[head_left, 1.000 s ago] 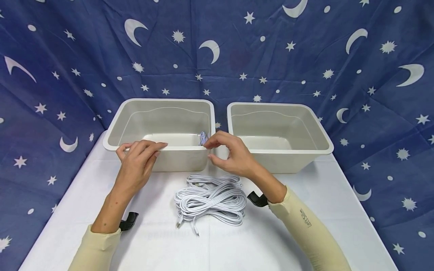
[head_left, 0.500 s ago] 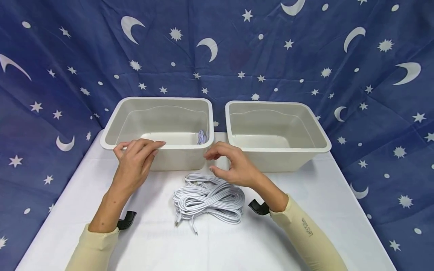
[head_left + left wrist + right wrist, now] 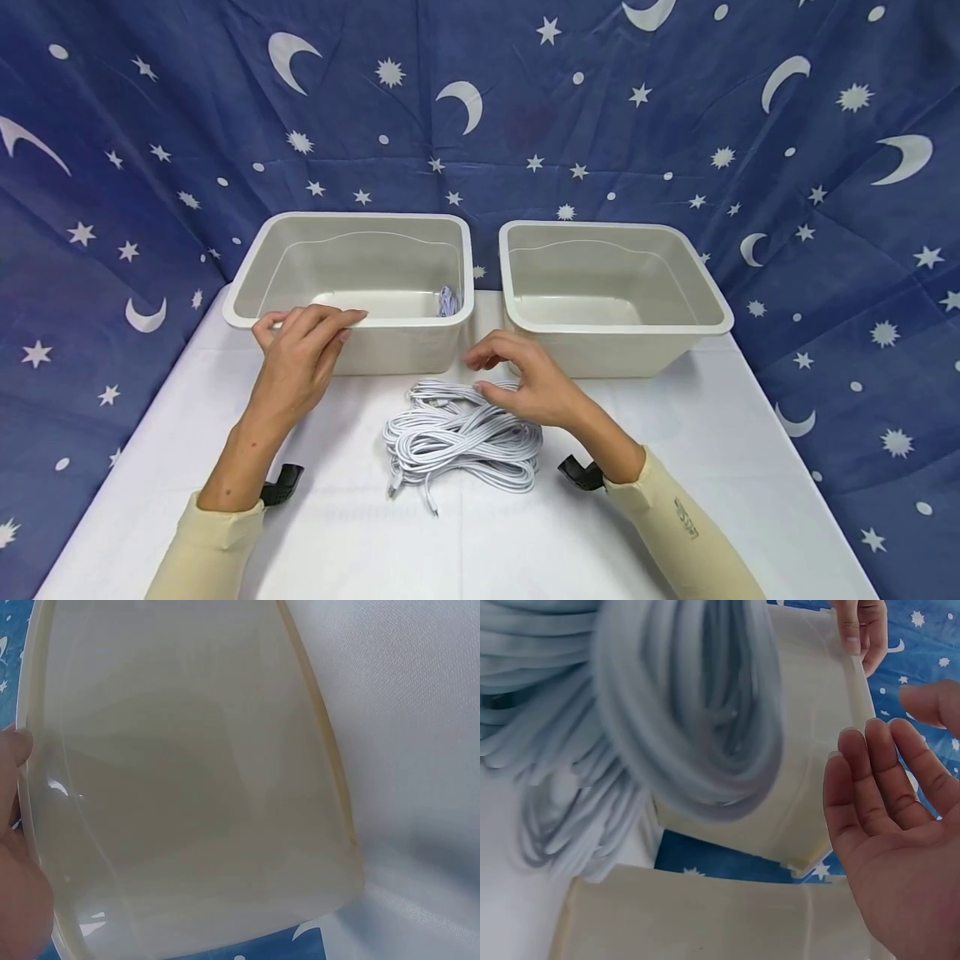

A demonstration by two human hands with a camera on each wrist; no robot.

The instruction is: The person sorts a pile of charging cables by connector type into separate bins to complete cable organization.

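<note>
My left hand [image 3: 296, 354] holds the front rim of the left grey plastic bin [image 3: 397, 346], fingers over the edge and thumb on the outside. In the left wrist view, only part of that hand [image 3: 22, 877] shows beside the bin wall [image 3: 187, 787]. My right hand [image 3: 528, 379] hovers above the right rear part of a pile of coiled white cables [image 3: 465, 437], fingers loosely bent, holding nothing. The right wrist view shows its palm [image 3: 907, 840] bare, with the white cable coils [image 3: 690, 697] large and close. A small bundled cable [image 3: 447, 302] lies inside the left bin at its right end.
A second grey plastic bin [image 3: 618, 354] stands to the right, a narrow gap between the two. Behind them hangs a blue star-and-moon cloth [image 3: 517, 108]. Everything stands on a white-covered table [image 3: 360, 550]. Black wrist straps [image 3: 283, 485] show under both wrists.
My right hand has left the left bin's front right corner and moved toward me and slightly right, over the coiled cables. The left hand stays on the rim; the head view shifted slightly.
</note>
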